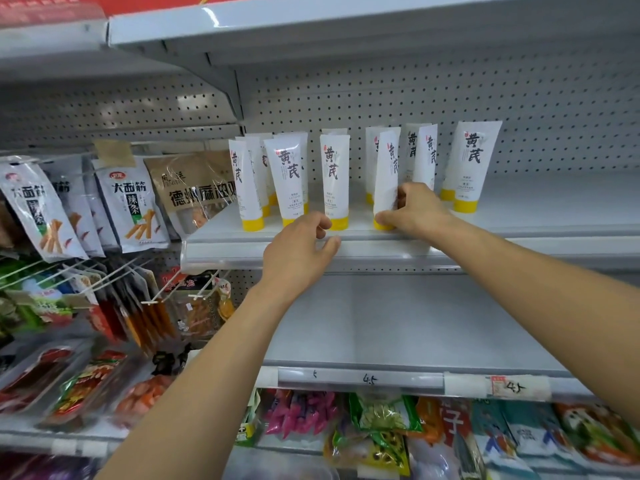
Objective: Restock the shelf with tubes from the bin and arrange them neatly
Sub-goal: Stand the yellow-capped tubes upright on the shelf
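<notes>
Several white tubes with yellow caps stand cap-down on the white shelf (519,216) in front of the pegboard. My right hand (412,209) grips one tube (387,171) near its yellow cap at the shelf's front; that tube is turned edge-on. My left hand (301,251) hovers at the shelf's front lip with fingers loosely curled, holding nothing, just below a front tube (289,174) and beside another tube (334,174). A single tube (472,161) stands at the right end of the row. No bin is in view.
Snack packets (131,202) hang on hooks to the left of the shelf. A bare shelf (398,323) lies below, with a price rail (360,379). More colourful packets (381,431) fill the lowest level. Another shelf (311,26) overhangs above.
</notes>
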Demonstrator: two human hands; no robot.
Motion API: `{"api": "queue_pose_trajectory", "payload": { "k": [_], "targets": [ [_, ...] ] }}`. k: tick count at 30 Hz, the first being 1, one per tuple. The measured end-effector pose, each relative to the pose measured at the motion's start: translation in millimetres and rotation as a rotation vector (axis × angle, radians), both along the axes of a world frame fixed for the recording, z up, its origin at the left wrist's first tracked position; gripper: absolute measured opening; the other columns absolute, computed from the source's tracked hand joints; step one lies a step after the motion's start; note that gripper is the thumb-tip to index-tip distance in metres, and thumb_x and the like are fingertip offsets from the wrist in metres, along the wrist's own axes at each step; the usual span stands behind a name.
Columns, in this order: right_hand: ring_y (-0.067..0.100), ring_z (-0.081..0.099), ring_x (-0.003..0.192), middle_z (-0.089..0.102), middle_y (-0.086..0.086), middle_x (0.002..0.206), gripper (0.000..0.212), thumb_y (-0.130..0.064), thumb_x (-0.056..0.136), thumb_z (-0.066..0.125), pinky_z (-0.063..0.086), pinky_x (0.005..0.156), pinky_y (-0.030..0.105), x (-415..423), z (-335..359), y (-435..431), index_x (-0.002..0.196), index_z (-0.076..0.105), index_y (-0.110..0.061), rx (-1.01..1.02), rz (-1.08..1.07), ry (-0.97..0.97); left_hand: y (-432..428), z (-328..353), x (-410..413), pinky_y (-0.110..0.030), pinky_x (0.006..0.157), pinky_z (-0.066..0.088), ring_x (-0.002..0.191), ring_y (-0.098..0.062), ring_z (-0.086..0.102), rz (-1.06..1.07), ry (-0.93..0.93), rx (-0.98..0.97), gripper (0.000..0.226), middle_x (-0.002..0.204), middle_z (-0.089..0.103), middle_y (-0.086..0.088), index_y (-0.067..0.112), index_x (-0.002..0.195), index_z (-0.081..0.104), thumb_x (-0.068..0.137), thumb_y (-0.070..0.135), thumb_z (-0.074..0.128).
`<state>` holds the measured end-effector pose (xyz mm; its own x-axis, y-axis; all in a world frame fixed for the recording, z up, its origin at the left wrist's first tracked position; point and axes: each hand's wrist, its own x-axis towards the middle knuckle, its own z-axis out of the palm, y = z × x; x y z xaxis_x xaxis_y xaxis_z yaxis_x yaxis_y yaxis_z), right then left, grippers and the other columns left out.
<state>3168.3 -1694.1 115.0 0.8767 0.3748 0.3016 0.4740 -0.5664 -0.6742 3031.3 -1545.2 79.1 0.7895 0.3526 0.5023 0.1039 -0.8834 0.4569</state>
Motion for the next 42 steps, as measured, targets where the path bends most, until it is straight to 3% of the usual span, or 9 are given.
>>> {"api": "queue_pose_trajectory", "payload": {
  "k": [4, 7, 10, 20, 24, 31, 34, 36, 42],
  "targets": [
    [0.027, 0.054, 0.101, 0.059, 0.009, 0.107, 0.036, -0.019, 0.081, 0.065, 0.042, 0.078, 0.032, -15, -13, -5, 0.113, 0.054, -0.006, -0.007, -0.106, -0.175, 5, -7, -13, -0.032, 0.080, 0.048, 0.096, -0.010, 0.058, -0.010, -0.017, 0.005, 0.025, 0.106, 0.061, 0.013, 0.030, 0.114, 0.056, 0.091, 0.038, 0.057],
    [0.028, 0.046, 0.116, 0.053, 0.011, 0.124, 0.043, -0.016, 0.086, 0.061, 0.040, 0.091, 0.036, -45, -30, -9, 0.126, 0.049, -0.009, -0.008, -0.125, -0.407, 10, -20, -26, -0.035, 0.079, 0.051, 0.091, -0.010, 0.060, -0.027, -0.024, 0.013, 0.024, 0.102, 0.062, 0.014, 0.029, 0.112, 0.056, 0.091, 0.039, 0.057],
    [0.028, 0.052, 0.112, 0.055, 0.007, 0.123, 0.041, -0.017, 0.085, 0.061, 0.045, 0.087, 0.042, -80, -57, -3, 0.125, 0.052, -0.013, -0.091, -0.043, -0.508, 15, -39, -43, -0.036, 0.078, 0.052, 0.089, -0.009, 0.059, -0.045, 0.004, 0.030, 0.024, 0.102, 0.061, 0.016, 0.031, 0.113, 0.056, 0.091, 0.039, 0.056],
    [0.023, 0.052, 0.115, 0.053, 0.001, 0.126, 0.038, -0.031, 0.090, 0.058, 0.047, 0.084, 0.037, -152, -181, 58, 0.126, 0.052, -0.021, -0.441, 0.213, -0.203, 85, -150, -113, -0.037, 0.080, 0.052, 0.087, -0.014, 0.064, 0.012, 0.336, -0.131, 0.030, 0.100, 0.063, 0.014, 0.027, 0.118, 0.054, 0.091, 0.041, 0.056],
    [0.024, 0.056, 0.111, 0.058, 0.003, 0.118, 0.030, -0.031, 0.086, 0.060, 0.051, 0.084, 0.039, -170, -249, 87, 0.114, 0.059, -0.020, -0.571, 0.360, 0.005, 121, -225, -144, -0.040, 0.086, 0.051, 0.091, -0.022, 0.066, 0.097, 0.496, -0.364, 0.029, 0.087, 0.062, 0.011, 0.021, 0.113, 0.058, 0.089, 0.037, 0.062],
    [0.026, 0.051, 0.115, 0.055, 0.006, 0.123, 0.030, -0.028, 0.088, 0.055, 0.044, 0.082, 0.034, -177, -391, 134, 0.116, 0.055, -0.016, -0.852, 0.571, 0.249, 156, -367, -186, -0.038, 0.084, 0.049, 0.093, -0.032, 0.066, 0.333, 0.723, -0.842, 0.027, 0.095, 0.069, -0.016, 0.011, 0.099, 0.062, 0.084, 0.032, 0.069],
    [0.027, 0.046, 0.121, 0.051, 0.008, 0.129, 0.033, -0.025, 0.088, 0.055, 0.043, 0.088, 0.034, -177, -456, 140, 0.119, 0.053, -0.013, -0.986, 0.640, 0.336, 146, -424, -190, -0.029, 0.059, 0.051, 0.063, -0.025, 0.063, 0.407, 0.849, -1.235, 0.022, 0.074, 0.063, -0.013, 0.011, 0.086, 0.058, 0.080, 0.032, 0.062],
    [0.028, 0.043, 0.124, 0.048, 0.008, 0.135, 0.038, -0.021, 0.088, 0.055, 0.044, 0.095, 0.035, -174, -495, 142, 0.125, 0.051, -0.012, -1.031, 0.670, 0.360, 132, -460, -184, -0.018, 0.043, 0.033, 0.044, -0.015, 0.046, 0.460, 0.879, -1.438, 0.019, 0.065, 0.050, -0.007, 0.013, 0.074, 0.050, 0.093, 0.016, 0.053],
    [0.026, 0.032, 0.136, 0.037, 0.006, 0.145, 0.056, -0.015, 0.090, 0.058, 0.039, 0.104, 0.036, -155, -572, 149, 0.142, 0.036, -0.015, -1.127, 0.691, 0.288, 80, -557, -145, -0.025, 0.057, 0.044, 0.056, -0.015, 0.049, 0.649, 0.811, -1.755, 0.020, 0.069, 0.051, -0.003, 0.014, 0.075, 0.051, 0.095, 0.014, 0.052]
  ]
}}
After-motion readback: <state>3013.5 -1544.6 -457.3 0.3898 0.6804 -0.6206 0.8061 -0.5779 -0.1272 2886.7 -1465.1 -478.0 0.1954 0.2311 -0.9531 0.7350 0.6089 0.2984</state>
